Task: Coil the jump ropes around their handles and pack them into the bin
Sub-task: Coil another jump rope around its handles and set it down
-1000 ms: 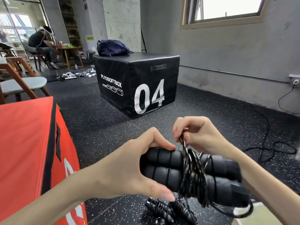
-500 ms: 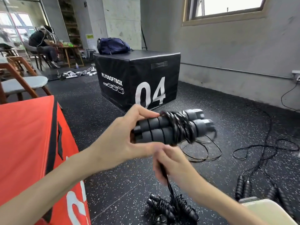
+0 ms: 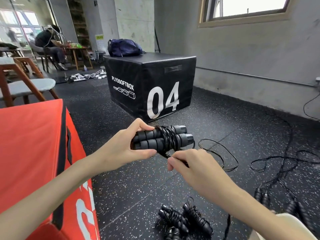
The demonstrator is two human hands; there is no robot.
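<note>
Head view: handles point(image 3: 155, 140) in left hand point(image 3: 121, 149), rope point(image 3: 167, 155) in right hand point(image 3: 195, 168).

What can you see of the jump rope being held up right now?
The jump rope has two black ribbed, foam-looking handles side by side, roughly level, with thin black cord coiled round their middle. The left hand grips the handles' near ends; the right hand pinches the cord just below. Loose cord trails to the floor.

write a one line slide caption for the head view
Left hand grips paired handles while right hand pinches the rope being coiled.
</note>
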